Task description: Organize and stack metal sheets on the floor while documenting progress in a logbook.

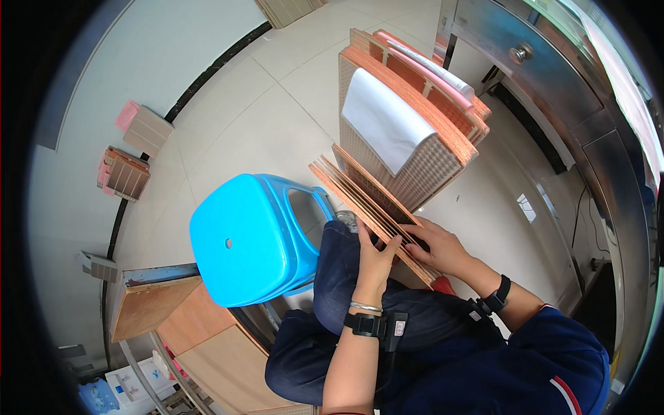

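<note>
Between my knees stands a small bundle of thin copper-edged panels (pixel 360 205), tilted and slightly fanned apart at the top. My left hand (pixel 375 266) grips the near side of this bundle, thumb and fingers at its edge. From the other side, my right hand (pixel 443 247) has its fingers curled in at the panel edges, with some fingertips hidden between panels. Just beyond, a thick stack of similar panels (pixel 432 187) stands on edge on the floor, with a white sheet (pixel 384 117) draped over its side.
A blue plastic stool (pixel 238 238) is at my left. A metal cabinet (pixel 553 76) with a round knob rises on the right. Panel piles (pixel 128 176) lean against the left wall. Wooden boards (pixel 207 325) on a metal frame sit at lower left. Pink sheets (pixel 429 69) lie among the far panels.
</note>
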`<state>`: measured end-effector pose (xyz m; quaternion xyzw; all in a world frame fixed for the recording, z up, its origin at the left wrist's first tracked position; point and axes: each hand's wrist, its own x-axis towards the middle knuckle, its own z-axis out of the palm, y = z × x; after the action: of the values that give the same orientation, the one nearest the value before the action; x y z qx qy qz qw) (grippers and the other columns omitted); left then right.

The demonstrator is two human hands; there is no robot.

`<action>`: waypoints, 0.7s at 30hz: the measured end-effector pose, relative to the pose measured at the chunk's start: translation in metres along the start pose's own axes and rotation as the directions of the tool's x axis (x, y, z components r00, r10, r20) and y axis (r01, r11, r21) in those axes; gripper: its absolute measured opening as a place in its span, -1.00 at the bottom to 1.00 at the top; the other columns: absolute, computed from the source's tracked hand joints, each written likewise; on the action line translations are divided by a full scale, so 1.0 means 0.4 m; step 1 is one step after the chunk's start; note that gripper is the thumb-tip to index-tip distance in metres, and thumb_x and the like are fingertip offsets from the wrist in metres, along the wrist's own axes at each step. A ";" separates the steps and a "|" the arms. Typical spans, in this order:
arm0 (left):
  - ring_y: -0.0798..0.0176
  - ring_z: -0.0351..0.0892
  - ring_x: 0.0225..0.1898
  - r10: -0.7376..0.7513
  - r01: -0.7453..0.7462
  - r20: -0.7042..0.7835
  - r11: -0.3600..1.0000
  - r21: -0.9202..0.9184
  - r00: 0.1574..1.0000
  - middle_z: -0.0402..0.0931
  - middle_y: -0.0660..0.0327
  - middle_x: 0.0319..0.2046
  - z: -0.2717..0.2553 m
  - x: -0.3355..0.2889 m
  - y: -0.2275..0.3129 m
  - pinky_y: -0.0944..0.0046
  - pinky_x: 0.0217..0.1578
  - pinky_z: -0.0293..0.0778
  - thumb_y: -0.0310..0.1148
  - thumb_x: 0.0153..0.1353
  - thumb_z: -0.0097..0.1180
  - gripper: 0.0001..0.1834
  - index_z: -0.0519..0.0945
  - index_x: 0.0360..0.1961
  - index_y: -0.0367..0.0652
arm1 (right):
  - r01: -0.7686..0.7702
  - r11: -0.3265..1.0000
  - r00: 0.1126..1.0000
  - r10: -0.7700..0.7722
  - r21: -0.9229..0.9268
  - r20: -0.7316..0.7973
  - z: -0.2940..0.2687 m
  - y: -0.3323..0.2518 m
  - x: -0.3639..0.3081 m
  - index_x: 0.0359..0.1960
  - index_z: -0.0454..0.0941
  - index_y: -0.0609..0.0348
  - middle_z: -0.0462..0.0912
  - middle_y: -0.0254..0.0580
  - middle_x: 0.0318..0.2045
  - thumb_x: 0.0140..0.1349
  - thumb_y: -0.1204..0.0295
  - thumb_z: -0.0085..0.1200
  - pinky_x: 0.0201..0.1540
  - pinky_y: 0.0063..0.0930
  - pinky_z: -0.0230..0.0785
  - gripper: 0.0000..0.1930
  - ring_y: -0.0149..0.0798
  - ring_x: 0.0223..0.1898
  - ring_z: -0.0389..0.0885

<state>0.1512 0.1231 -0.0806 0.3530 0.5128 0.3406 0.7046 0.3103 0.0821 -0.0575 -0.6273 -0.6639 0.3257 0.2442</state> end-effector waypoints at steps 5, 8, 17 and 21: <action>0.11 0.35 0.07 0.000 0.000 0.002 1.000 0.018 1.000 0.17 0.09 0.15 0.003 -0.005 0.004 0.07 -0.22 0.50 -0.54 0.13 0.11 -0.04 -0.29 0.35 0.16 | 0.025 0.992 0.995 -0.013 0.121 -0.095 0.020 0.015 0.002 0.08 0.40 -0.09 0.36 -0.05 0.13 0.13 0.34 -0.01 -0.01 -0.23 0.40 -0.59 0.03 0.01 0.46; 0.08 0.31 0.10 -0.002 0.002 0.003 1.000 0.017 1.000 0.12 0.09 0.19 0.005 -0.006 0.007 0.02 -0.19 0.48 -0.51 0.13 0.13 -0.03 -0.28 0.35 0.15 | 0.086 0.996 0.994 -0.084 0.025 -0.064 0.027 0.033 -0.004 0.05 0.42 -0.08 0.37 0.00 0.12 0.11 0.39 -0.04 -0.04 -0.23 0.42 -0.60 0.06 -0.03 0.50; 0.11 0.29 0.10 -0.057 0.057 -0.001 0.998 -0.025 0.998 0.08 0.07 0.22 0.014 -0.022 0.042 0.16 -0.16 0.47 -0.53 0.10 0.14 -0.01 -0.30 0.36 0.07 | 0.034 0.997 0.999 -0.034 -0.067 -0.013 0.001 -0.007 -0.005 -0.01 0.46 0.02 0.41 -0.05 0.06 0.13 0.16 0.09 0.01 -0.23 0.37 -0.59 0.01 0.03 0.44; 0.16 0.27 0.09 -0.085 0.085 -0.001 0.996 -0.026 0.996 0.04 0.07 0.24 0.011 -0.025 0.044 0.30 -0.15 0.47 -0.53 0.10 0.15 0.00 -0.31 0.36 0.01 | 0.026 0.996 1.000 -0.025 -0.082 0.012 0.000 -0.011 -0.005 0.00 0.44 0.01 0.40 -0.06 0.07 0.12 0.15 0.09 0.02 -0.22 0.36 -0.58 0.01 0.05 0.42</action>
<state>0.1508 0.1233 -0.0600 0.3213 0.5237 0.3175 0.7223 0.3073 0.0800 -0.0541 -0.6264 -0.6860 0.2984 0.2190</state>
